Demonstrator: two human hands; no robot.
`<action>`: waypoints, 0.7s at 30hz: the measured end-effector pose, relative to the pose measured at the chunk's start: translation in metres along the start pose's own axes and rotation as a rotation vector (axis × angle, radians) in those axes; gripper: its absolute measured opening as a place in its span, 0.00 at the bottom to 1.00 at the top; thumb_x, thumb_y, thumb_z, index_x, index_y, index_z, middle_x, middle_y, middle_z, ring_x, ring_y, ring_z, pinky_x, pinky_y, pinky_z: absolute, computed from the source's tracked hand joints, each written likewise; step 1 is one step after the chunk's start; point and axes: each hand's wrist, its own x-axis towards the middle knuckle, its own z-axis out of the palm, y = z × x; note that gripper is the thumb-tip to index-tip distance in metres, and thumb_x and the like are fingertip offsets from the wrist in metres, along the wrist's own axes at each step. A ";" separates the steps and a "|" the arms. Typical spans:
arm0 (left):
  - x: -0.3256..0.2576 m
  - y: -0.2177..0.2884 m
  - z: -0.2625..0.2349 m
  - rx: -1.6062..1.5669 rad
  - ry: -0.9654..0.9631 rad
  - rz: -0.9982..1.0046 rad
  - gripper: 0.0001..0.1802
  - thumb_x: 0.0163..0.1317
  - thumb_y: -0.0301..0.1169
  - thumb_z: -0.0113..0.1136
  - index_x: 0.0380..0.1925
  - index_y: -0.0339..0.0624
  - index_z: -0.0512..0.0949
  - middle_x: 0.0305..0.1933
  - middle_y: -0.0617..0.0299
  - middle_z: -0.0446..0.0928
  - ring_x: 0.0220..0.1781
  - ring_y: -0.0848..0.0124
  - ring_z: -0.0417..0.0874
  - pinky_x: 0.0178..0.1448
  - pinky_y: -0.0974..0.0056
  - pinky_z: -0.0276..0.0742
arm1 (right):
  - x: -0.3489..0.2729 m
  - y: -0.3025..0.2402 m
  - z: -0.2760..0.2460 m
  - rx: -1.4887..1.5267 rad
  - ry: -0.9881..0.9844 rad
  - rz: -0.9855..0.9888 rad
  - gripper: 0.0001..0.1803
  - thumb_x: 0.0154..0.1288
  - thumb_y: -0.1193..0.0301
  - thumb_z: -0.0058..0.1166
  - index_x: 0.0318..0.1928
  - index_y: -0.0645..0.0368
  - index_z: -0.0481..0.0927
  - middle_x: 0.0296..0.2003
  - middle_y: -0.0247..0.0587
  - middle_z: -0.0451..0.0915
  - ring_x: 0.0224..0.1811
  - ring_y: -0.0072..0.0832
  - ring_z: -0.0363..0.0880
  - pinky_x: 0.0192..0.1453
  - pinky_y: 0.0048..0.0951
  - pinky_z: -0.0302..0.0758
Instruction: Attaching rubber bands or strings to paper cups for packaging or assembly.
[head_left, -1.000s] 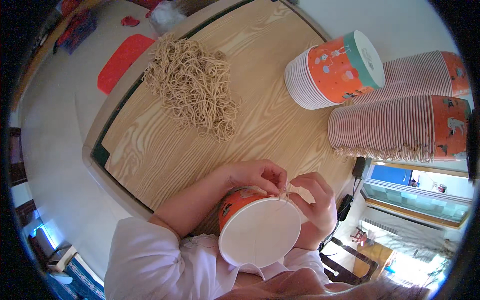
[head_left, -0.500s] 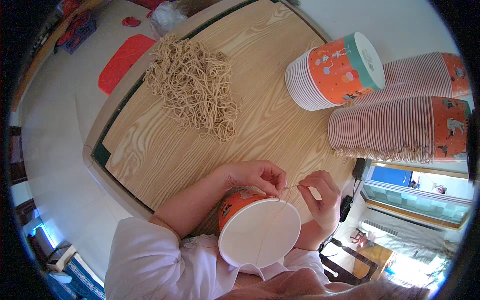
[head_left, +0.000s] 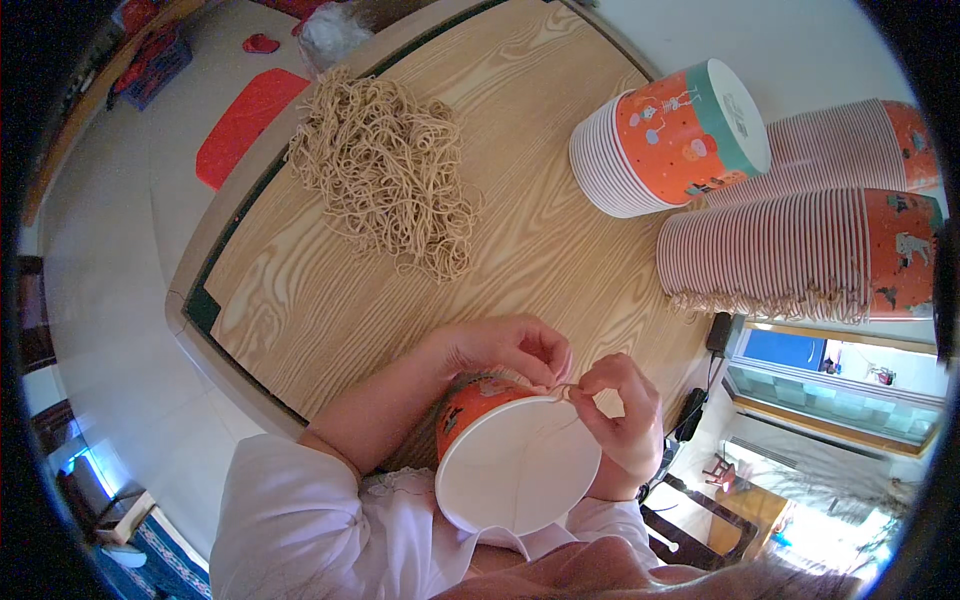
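An orange paper bucket [head_left: 517,468] with a white inside leans against my chest, its mouth turned up toward me. Pinched at its far rim, my left hand [head_left: 520,350] closes on a thin tan cord [head_left: 566,389]. The fingertips of my right hand [head_left: 622,410] are closed on the same cord, just right of the left ones and over the rim. A strand of it seems to hang down inside the bucket. Whether the cord forms a knot at the rim is too small to tell.
A tangled heap of tan cord [head_left: 390,175] lies on the wooden table [head_left: 530,200]. To the right stand an upside-down stack of orange buckets [head_left: 665,135] and long nested stacks lying sideways [head_left: 770,255], the nearer with cord ends along its rims. A red stool [head_left: 250,125] is beyond the table edge.
My right hand has come left and slightly down, closer to my left fingers, with the cord still pinched. The left hand and the bucket have barely shifted.
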 end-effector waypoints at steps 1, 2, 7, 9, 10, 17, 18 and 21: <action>0.000 0.000 0.000 -0.001 -0.002 -0.001 0.10 0.54 0.31 0.67 0.25 0.41 0.74 0.33 0.63 0.75 0.38 0.70 0.76 0.46 0.64 0.71 | -0.001 0.000 0.000 0.037 0.033 0.003 0.11 0.45 0.79 0.67 0.26 0.61 0.75 0.25 0.40 0.77 0.30 0.37 0.76 0.34 0.33 0.72; -0.001 0.001 0.000 -0.018 0.013 0.000 0.09 0.55 0.31 0.66 0.28 0.40 0.75 0.32 0.65 0.75 0.38 0.74 0.76 0.45 0.67 0.72 | 0.000 -0.001 0.000 0.040 0.033 0.002 0.11 0.45 0.79 0.67 0.26 0.61 0.75 0.25 0.40 0.77 0.30 0.37 0.76 0.34 0.33 0.72; -0.004 0.019 0.010 0.014 0.113 -0.086 0.12 0.53 0.36 0.67 0.28 0.41 0.76 0.32 0.65 0.75 0.37 0.75 0.75 0.43 0.67 0.71 | 0.003 -0.007 0.002 -0.029 0.082 0.171 0.11 0.47 0.83 0.65 0.29 0.64 0.75 0.26 0.40 0.77 0.30 0.30 0.77 0.34 0.26 0.73; -0.003 0.019 0.009 0.067 0.115 -0.162 0.12 0.55 0.36 0.67 0.32 0.41 0.78 0.33 0.67 0.76 0.37 0.77 0.75 0.44 0.69 0.71 | 0.003 -0.003 0.005 -0.022 0.080 0.166 0.11 0.47 0.83 0.66 0.29 0.64 0.75 0.26 0.40 0.77 0.29 0.30 0.77 0.34 0.26 0.72; -0.002 0.018 0.009 0.068 0.114 -0.162 0.12 0.55 0.36 0.67 0.32 0.41 0.78 0.33 0.67 0.76 0.37 0.77 0.75 0.44 0.69 0.71 | 0.003 0.000 0.006 -0.014 0.076 0.162 0.11 0.47 0.82 0.66 0.30 0.64 0.75 0.26 0.40 0.77 0.29 0.29 0.77 0.34 0.26 0.72; 0.002 0.000 0.000 0.169 0.094 -0.065 0.09 0.58 0.32 0.64 0.34 0.39 0.79 0.34 0.66 0.79 0.39 0.78 0.77 0.46 0.70 0.73 | 0.004 0.001 -0.003 0.049 -0.029 0.142 0.11 0.49 0.85 0.62 0.33 0.64 0.75 0.29 0.41 0.77 0.32 0.29 0.79 0.37 0.26 0.74; 0.001 0.001 -0.001 0.156 0.084 -0.068 0.09 0.57 0.33 0.65 0.33 0.39 0.79 0.34 0.65 0.78 0.39 0.77 0.77 0.46 0.69 0.72 | 0.003 0.001 -0.005 0.028 -0.028 0.140 0.12 0.49 0.85 0.62 0.34 0.64 0.75 0.30 0.41 0.78 0.33 0.29 0.79 0.38 0.26 0.75; -0.001 0.003 -0.001 0.139 0.084 -0.073 0.08 0.58 0.32 0.64 0.29 0.38 0.79 0.33 0.65 0.77 0.38 0.76 0.76 0.45 0.69 0.72 | 0.004 0.000 -0.005 0.027 0.016 0.172 0.11 0.48 0.83 0.63 0.34 0.63 0.76 0.30 0.42 0.78 0.33 0.32 0.79 0.38 0.28 0.75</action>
